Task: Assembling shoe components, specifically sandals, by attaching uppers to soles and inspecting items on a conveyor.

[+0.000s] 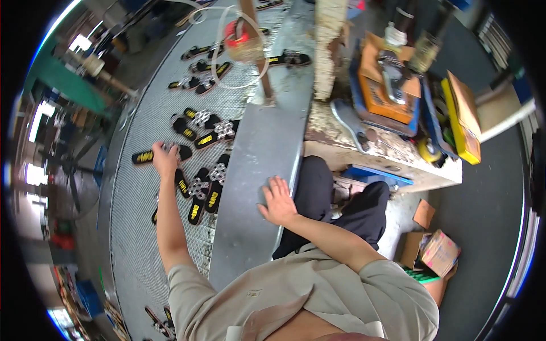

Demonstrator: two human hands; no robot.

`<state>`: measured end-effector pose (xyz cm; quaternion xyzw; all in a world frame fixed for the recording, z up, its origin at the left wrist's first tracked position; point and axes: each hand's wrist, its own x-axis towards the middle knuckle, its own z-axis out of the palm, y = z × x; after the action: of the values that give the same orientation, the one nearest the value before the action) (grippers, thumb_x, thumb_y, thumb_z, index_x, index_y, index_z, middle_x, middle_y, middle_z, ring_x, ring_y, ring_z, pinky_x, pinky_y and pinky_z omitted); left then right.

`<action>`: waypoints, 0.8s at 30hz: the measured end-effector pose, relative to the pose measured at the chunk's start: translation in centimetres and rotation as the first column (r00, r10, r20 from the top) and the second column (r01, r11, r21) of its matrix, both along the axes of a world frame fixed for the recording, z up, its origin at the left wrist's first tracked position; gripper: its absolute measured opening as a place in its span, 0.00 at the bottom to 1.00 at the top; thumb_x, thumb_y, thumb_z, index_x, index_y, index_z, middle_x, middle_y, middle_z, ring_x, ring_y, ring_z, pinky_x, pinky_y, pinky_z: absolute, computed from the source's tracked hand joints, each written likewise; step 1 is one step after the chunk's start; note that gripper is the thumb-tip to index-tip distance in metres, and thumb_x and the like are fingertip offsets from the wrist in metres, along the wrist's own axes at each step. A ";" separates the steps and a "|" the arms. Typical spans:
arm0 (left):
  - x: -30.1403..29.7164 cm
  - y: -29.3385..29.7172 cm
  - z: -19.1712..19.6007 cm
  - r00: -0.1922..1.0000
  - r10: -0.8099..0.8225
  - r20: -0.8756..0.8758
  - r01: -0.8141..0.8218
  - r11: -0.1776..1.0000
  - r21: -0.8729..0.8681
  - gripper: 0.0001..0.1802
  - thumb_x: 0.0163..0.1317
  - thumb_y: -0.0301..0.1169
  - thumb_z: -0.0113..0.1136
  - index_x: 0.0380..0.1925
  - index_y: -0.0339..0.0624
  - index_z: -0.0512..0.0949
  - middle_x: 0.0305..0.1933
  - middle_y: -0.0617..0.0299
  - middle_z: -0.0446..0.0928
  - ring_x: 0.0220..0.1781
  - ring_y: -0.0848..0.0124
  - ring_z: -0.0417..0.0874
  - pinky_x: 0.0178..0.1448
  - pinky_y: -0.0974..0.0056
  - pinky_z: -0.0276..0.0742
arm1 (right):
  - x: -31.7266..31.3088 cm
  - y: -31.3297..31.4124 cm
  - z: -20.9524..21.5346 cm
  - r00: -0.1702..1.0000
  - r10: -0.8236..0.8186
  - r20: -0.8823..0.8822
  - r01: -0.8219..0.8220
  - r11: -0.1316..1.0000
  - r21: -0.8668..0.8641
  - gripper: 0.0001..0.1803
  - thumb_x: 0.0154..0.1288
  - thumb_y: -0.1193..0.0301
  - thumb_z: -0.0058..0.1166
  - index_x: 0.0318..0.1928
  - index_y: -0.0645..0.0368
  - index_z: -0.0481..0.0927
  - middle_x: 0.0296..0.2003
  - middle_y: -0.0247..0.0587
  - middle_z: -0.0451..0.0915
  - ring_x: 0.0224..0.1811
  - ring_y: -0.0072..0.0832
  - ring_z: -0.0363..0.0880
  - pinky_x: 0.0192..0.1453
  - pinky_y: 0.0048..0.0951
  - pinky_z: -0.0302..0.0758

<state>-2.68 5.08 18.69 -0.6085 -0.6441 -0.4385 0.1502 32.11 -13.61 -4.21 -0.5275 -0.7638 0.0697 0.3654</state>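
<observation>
My left hand (165,159) reaches out over a curved mesh conveyor (136,238) and closes on a black sandal with yellow markings (147,156). Several more black sandals (202,190) with white patterned straps lie in pairs just right of that hand. My right hand (277,200) rests flat, fingers spread, on the smooth grey metal rim (256,153) of the conveyor. It holds nothing.
More sandals (199,79) lie farther up the belt, near a red fixture with clear tubing (239,37). A worn white workbench (387,153) with an orange machine (389,85) stands at right. Cardboard boxes (438,253) sit on the floor.
</observation>
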 end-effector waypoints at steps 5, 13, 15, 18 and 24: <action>11.5 -10.7 -4.4 0.912 -0.197 0.361 0.155 0.978 0.142 0.36 0.65 0.36 0.76 0.66 0.28 0.71 0.53 0.45 0.83 0.53 0.59 0.83 0.61 0.57 0.79 | 7.3 -0.5 2.5 0.963 -0.015 -0.269 0.065 0.982 0.175 0.38 0.65 0.63 0.67 0.70 0.69 0.69 0.73 0.68 0.62 0.82 0.66 0.52 0.85 0.63 0.54; 17.9 -14.7 -16.1 0.996 -0.029 -0.080 0.015 0.986 -0.166 0.44 0.63 0.32 0.56 0.78 0.26 0.59 0.71 0.26 0.70 0.79 0.39 0.65 0.82 0.42 0.57 | 36.1 2.4 12.0 0.621 -0.639 -0.454 0.775 0.414 0.478 0.38 0.61 0.65 0.72 0.65 0.74 0.70 0.62 0.69 0.72 0.77 0.69 0.58 0.84 0.62 0.56; 12.5 -14.1 -17.8 0.957 -0.073 -0.282 0.006 0.972 -0.234 0.43 0.64 0.34 0.53 0.79 0.27 0.58 0.83 0.27 0.51 0.86 0.40 0.52 0.88 0.38 0.43 | 38.6 4.0 15.3 0.600 -0.677 -0.426 0.790 0.416 0.451 0.38 0.60 0.61 0.74 0.62 0.74 0.72 0.59 0.67 0.75 0.75 0.66 0.61 0.85 0.60 0.52; 12.9 -15.0 -14.5 0.949 -0.311 -0.050 0.204 0.727 -0.656 0.46 0.64 0.37 0.53 0.80 0.26 0.55 0.84 0.31 0.53 0.87 0.39 0.51 0.89 0.46 0.43 | 41.0 6.8 16.6 0.519 -0.798 -0.306 0.850 0.444 0.282 0.41 0.57 0.54 0.76 0.60 0.72 0.74 0.55 0.67 0.80 0.75 0.67 0.64 0.85 0.62 0.52; 11.3 -17.1 -14.1 0.810 -0.402 -0.428 0.049 0.773 -0.632 0.43 0.53 0.33 0.67 0.71 0.29 0.70 0.64 0.33 0.76 0.67 0.38 0.76 0.73 0.46 0.74 | 42.1 10.0 17.9 0.443 -0.815 -0.372 0.896 0.405 0.179 0.33 0.56 0.58 0.75 0.52 0.69 0.75 0.47 0.65 0.80 0.67 0.62 0.72 0.81 0.60 0.59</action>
<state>8.61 -11.97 4.55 -0.7980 -0.5971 -0.0401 0.0710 74.18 -3.57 13.71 -0.7586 -0.3335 -0.2067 0.5202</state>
